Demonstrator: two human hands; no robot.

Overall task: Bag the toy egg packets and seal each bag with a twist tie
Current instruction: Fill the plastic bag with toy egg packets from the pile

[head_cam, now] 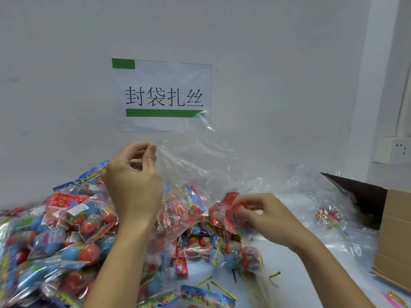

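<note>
Pinching the rim of a clear bag, the left hand is raised above the table, thumb and forefinger closed on the plastic at the bag's upper left edge. Bag hangs open to the right and below that pinch, its film spreading toward the wall sign.

Right hand sits lower and to the right, fingers curled round a red egg packet. Packet lies at the fingertips, left of the palm, at the bag's lower part; cannot tell whether it is inside the film or just against it.

Packet heap fills the near left of the table, red and blue eggs in printed wrappers, running under the left forearm. More packets lie between the two arms.

Loose twist ties, gold-green, scattered on the near table below the right hand. Spare clear bags piled far right, with a few ties among them. Cardboard box at the right edge. Wall socket above it.
</note>
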